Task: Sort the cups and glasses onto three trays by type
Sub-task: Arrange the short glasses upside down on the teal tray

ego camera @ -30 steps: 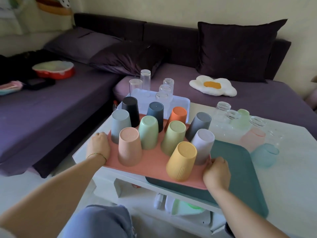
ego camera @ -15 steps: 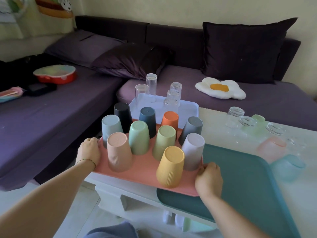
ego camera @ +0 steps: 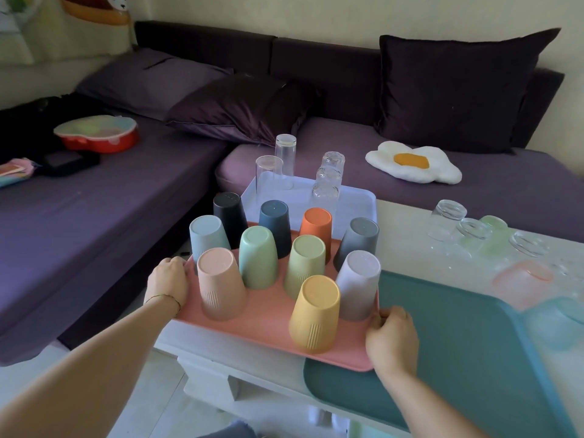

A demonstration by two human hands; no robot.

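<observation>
Both hands grip the pink tray by its short edges, the left hand closed on the left rim, the right hand closed on the right rim, its corner overlapping the teal tray on the table; ten upturned plastic cups stand loose on it, light but likely to slide or topple if it tilts, so a level hold at opposite rims suits; beyond, clear glasses on the white tray look fragile; more glasses wait at right.
</observation>
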